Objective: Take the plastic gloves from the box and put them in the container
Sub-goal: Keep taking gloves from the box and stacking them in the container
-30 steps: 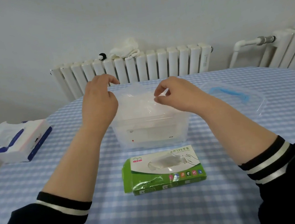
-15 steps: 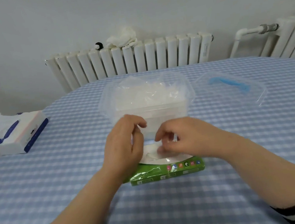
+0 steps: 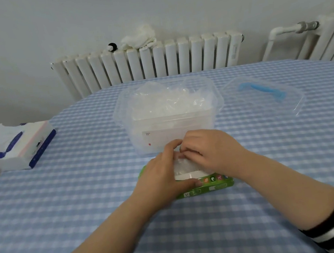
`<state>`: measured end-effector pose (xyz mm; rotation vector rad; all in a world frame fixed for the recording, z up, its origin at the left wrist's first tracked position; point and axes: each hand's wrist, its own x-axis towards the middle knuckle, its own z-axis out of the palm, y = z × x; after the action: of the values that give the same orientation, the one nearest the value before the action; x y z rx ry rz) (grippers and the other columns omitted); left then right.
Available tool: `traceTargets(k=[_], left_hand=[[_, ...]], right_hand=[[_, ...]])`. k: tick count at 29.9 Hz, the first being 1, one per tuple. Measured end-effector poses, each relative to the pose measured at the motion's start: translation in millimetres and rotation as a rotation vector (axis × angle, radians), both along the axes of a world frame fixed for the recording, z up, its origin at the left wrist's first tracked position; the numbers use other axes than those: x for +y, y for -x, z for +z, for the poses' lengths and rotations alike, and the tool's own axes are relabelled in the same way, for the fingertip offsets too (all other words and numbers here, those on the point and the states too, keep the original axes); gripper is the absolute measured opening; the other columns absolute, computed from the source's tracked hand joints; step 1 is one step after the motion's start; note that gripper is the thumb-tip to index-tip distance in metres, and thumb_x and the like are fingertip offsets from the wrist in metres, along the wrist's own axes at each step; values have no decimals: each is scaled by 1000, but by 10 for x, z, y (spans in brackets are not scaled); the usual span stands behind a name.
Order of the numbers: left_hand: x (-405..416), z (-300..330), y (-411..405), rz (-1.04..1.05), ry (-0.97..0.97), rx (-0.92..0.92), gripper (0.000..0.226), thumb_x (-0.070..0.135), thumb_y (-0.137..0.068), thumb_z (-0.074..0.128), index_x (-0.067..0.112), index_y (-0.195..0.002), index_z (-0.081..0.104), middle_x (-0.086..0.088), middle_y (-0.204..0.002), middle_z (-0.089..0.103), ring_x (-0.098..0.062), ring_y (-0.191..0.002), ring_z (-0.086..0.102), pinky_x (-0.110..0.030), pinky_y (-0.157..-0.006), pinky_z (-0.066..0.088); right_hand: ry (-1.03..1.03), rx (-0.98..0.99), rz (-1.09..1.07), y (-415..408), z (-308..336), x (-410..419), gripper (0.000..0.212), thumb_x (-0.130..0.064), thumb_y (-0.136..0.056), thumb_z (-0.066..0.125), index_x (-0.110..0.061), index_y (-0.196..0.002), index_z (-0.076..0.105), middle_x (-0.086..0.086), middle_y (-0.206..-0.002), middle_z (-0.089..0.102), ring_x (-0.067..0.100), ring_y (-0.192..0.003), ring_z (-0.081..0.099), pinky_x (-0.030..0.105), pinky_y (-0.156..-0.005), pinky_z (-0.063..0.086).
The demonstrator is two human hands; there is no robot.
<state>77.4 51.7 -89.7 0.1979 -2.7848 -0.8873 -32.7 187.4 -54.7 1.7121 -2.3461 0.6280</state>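
A green and white glove box (image 3: 209, 185) lies flat on the checked tablecloth in front of me. My left hand (image 3: 164, 179) grips its left end, thumb along the near edge. My right hand (image 3: 209, 152) is over the box's top opening, fingers curled and pinching a clear plastic glove (image 3: 182, 163) that sticks up there. Right behind the box stands the clear plastic container (image 3: 213, 120), with several crumpled clear gloves (image 3: 169, 103) piled inside it.
The container's clear lid (image 3: 263, 97) with a blue handle lies to the right. A tissue pack (image 3: 17, 144) sits at the table's left edge. White radiators (image 3: 150, 63) stand behind the table against the wall.
Both hands came down from above the container to the glove box. The left hand now holds the box's left end and the right hand's fingers have closed on a glove at the opening.
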Motion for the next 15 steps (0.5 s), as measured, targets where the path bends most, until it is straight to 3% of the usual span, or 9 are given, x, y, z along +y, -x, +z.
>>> traceTargets(k=[2,5,7,9,12,15], left_hand=[[10,14,-14,20,25,-8,95,62,-64,77,46,-134,15,10,-122,58,-16,-106,58,-39,-86,51],[3,27,-7,29,19,-50,97,64,-61,76,42,-134,16,7,-123,60,-19,-108,58,-41,-87,51],[-6,39,0,28,16,-82,94,68,-59,74,37,-133,24,16,-121,58,-14,-111,57,-38,-89,50],[10,72,-19,31,30,-91,78,65,-65,75,34,-125,35,28,-109,49,-8,-110,52,-31,-91,46],[42,95,-40,53,-6,4,65,59,-72,70,30,-121,38,36,-98,44,-2,-103,53,-22,-81,41],[85,193,-66,126,-233,215,75,68,-65,64,51,-128,27,34,-107,50,13,-99,52,-5,-76,38]], right_hand=[[118,-57,-41,-1,28,9,29,-39,-94,46,-21,-84,66,-15,-81,60,2,-72,53,21,-59,43],[348,-306,-104,-10,189,67,16,-33,-94,56,-22,-85,62,-13,-77,63,6,-71,57,20,-64,46],[522,-466,-147,-10,337,115,18,-26,-95,59,-14,-81,60,-6,-73,64,7,-65,57,17,-61,45],[645,-583,-193,8,451,151,24,-22,-94,60,-5,-77,59,-1,-65,63,8,-58,54,15,-57,43],[711,-740,-232,37,517,174,34,-22,-93,62,-4,-66,54,-6,-52,58,6,-50,47,16,-53,40],[736,-896,-235,71,508,187,43,-27,-92,63,7,-67,52,17,-61,62,25,-58,46,32,-60,40]])
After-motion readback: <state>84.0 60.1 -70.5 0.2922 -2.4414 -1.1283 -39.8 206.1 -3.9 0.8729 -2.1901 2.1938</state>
